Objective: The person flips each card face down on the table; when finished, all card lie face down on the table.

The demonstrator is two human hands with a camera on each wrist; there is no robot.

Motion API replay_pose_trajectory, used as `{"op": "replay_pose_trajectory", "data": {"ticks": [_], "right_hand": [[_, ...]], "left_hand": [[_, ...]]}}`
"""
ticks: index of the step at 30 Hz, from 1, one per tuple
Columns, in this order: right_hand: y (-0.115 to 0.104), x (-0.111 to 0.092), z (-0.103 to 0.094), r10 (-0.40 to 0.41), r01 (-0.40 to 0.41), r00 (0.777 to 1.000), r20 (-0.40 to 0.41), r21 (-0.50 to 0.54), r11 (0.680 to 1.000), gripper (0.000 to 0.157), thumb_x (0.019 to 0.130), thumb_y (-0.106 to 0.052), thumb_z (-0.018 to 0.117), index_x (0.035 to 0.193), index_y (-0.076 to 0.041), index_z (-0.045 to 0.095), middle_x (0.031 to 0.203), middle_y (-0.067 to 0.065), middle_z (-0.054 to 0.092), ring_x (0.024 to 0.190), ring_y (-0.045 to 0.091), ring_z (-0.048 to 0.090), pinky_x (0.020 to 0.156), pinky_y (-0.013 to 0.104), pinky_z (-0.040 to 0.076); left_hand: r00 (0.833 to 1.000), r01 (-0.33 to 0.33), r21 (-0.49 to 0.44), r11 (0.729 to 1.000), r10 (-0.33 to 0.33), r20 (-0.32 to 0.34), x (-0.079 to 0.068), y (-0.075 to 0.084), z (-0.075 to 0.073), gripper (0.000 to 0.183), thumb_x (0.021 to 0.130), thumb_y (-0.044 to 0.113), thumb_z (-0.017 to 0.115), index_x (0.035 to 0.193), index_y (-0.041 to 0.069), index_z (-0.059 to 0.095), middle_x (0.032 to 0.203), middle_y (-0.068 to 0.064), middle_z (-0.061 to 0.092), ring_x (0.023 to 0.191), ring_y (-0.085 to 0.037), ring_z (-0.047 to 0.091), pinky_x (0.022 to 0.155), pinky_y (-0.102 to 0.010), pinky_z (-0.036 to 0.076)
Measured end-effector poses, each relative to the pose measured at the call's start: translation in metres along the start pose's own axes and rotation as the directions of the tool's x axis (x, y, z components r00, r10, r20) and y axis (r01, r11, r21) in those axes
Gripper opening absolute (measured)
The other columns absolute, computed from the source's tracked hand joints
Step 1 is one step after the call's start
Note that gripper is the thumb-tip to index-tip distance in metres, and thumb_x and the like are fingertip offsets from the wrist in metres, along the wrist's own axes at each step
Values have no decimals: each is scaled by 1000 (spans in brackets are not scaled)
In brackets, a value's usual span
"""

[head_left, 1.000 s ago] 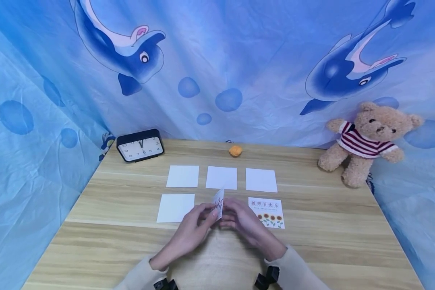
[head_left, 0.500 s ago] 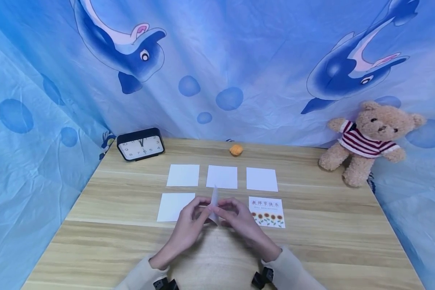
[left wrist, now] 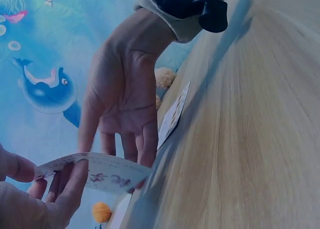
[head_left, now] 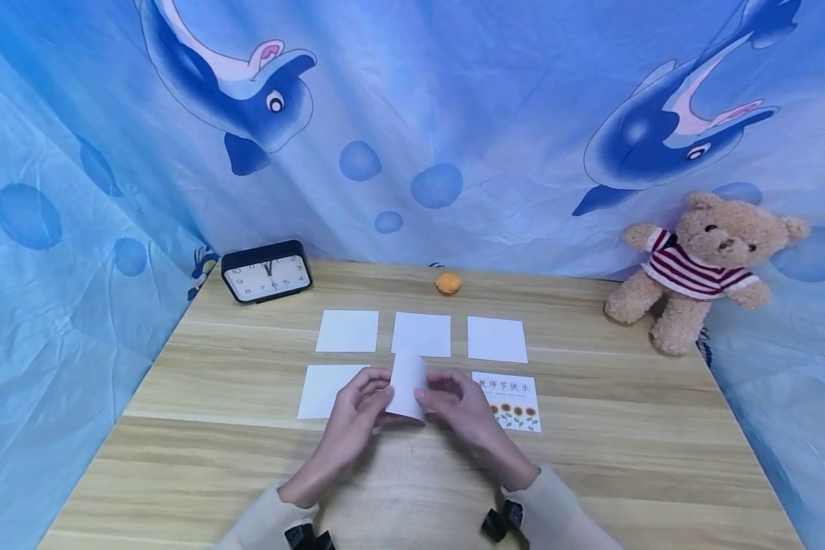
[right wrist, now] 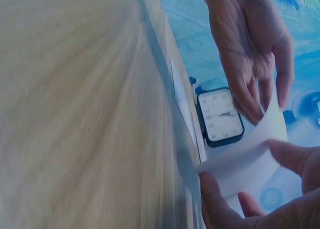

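Observation:
Between both hands, above the table, a small card stands upright and bows slightly, its blank white face toward me. My left hand pinches its left edge between thumb and fingers. At the right edge my right hand pinches it, thumb on the white face, as the right wrist view also shows. Red print on the far face of the card appears in the left wrist view. Beside my right hand lies a printed card with sunflowers and Chinese characters, face up. A blank white card lies behind my left hand, partly covered.
Farther back lie three white cards in a row: left, middle and right. Behind them are an orange ball-like object, a black clock and a teddy bear. A dolphin-printed curtain borders the wooden table.
The card in my hands has turned from showing some print, through edge-on, to its blank face toward me. My right hand has shifted its fingers, with the thumb now on the near face.

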State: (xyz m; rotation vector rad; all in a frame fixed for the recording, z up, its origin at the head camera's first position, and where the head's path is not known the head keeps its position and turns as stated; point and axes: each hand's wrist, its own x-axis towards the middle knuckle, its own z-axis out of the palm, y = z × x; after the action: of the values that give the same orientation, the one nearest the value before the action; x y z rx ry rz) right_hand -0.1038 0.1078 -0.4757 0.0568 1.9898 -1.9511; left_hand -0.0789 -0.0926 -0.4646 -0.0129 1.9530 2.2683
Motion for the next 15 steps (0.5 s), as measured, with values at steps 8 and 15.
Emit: {"op": "replay_pose_trajectory", "data": {"ticks": [8,15], "right_hand": [[0,3,-19,-23,14,994,-110,-80,997,45,87,-1,79,129,1,62,117,22,69,93,20,72,80,28,65],[0,7,-27,-21,15,990,-140,-43,999,43,87,12,72,128,4,61,108,21,68,84,17,70,75,34,67]], "left_hand": [[995,10,76,997,-3,-95,2,-4,-10,34,100,0,62,134,0,60,123,-25,66,99,-15,71,84,-34,66],[992,-51,197,979,72,-101,5,-12,-19,35,94,-4,70,129,-2,67,119,-23,67,99,-13,70,88,-20,61]]}}
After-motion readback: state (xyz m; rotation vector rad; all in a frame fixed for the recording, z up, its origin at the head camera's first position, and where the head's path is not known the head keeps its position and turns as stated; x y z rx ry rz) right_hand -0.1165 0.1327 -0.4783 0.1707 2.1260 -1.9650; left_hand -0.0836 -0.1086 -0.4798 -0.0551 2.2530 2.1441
